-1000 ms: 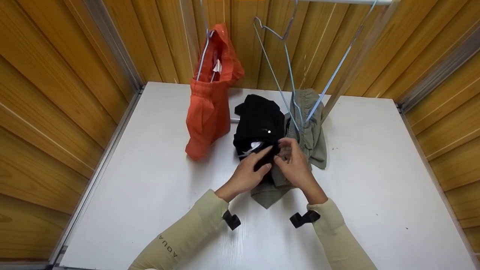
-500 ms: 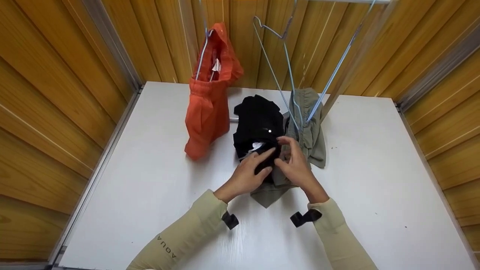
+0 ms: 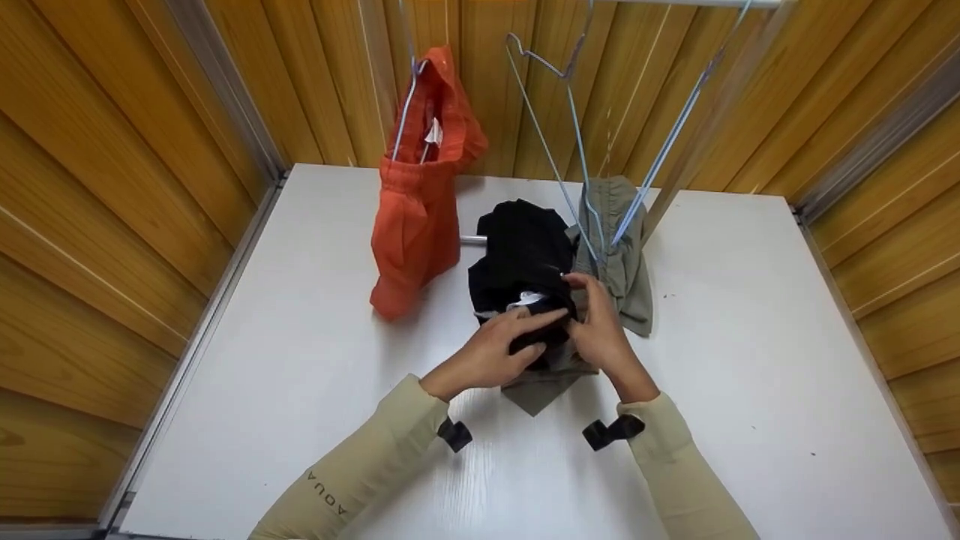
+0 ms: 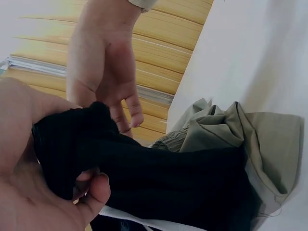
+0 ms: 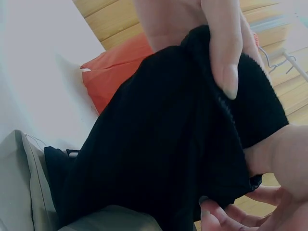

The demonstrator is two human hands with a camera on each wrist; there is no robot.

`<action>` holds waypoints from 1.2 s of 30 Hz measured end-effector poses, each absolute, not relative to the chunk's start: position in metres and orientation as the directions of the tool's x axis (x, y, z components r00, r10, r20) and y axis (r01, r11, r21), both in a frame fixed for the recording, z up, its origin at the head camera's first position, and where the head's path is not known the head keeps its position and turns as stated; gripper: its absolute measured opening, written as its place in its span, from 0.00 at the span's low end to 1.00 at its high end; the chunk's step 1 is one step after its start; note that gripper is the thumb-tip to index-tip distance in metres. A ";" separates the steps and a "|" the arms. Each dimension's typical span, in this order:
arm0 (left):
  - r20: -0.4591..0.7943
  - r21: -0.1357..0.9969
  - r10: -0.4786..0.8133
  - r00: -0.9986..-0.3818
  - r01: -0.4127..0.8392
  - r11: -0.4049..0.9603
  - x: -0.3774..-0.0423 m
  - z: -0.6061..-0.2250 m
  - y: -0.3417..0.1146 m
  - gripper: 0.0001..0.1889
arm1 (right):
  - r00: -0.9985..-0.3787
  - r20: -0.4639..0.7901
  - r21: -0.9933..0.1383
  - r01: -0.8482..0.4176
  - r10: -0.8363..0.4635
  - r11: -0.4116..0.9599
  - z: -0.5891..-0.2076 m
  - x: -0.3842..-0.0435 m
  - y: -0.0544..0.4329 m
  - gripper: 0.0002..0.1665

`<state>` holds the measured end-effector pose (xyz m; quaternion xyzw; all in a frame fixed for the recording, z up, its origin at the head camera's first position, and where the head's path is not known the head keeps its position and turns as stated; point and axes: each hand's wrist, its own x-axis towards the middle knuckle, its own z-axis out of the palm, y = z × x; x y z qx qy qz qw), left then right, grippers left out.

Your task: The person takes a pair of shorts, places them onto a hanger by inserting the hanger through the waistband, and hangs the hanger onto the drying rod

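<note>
A bunched black garment [image 3: 521, 240] lies in the middle of the table, a white tag or drawstring [image 3: 527, 298] showing at its near opening. My left hand [image 3: 495, 346] holds the near edge, index finger stretched across the opening; the left wrist view shows its thumb and fingers round the black cloth [image 4: 159, 178]. On the other side of that opening, my right hand [image 3: 604, 334] pinches the edge; in the right wrist view its thumb and fingers [image 5: 226, 216] meet the hem. Under and beside the black cloth lies a grey-green garment [image 3: 619, 262] with a gathered waistband.
Orange shorts [image 3: 415, 232] hang at the left from a blue wire hanger [image 3: 407, 112]. Another wire hanger [image 3: 581, 142] reaches into the grey-green garment. A white rail [image 3: 697, 3] crosses the top. Wooden panel walls [image 3: 90, 225] surround the white table [image 3: 300, 337].
The black garment's near end has shifted right and towards me. My left hand has moved slightly right with it, index finger reaching farther across, and my right hand has edged right too.
</note>
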<state>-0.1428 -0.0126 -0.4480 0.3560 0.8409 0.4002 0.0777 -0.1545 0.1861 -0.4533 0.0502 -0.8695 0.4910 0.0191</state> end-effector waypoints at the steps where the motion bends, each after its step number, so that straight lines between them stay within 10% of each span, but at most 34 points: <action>1: 0.158 0.726 0.671 -0.725 0.545 0.418 -0.143 -0.447 -0.013 0.28 | -0.994 0.080 -0.853 -0.104 -0.068 0.512 -0.454 -0.155 0.187 0.35; 23: 0.276 0.683 0.818 -0.504 0.702 0.202 -0.142 -0.417 -0.038 0.30 | -0.994 0.065 -0.844 -0.008 0.087 0.537 -0.458 -0.162 0.208 0.32; 36: 0.297 0.733 0.817 -0.495 0.667 0.138 -0.142 -0.399 -0.057 0.27 | -0.987 0.036 -0.822 0.060 0.156 0.567 -0.456 -0.167 0.236 0.33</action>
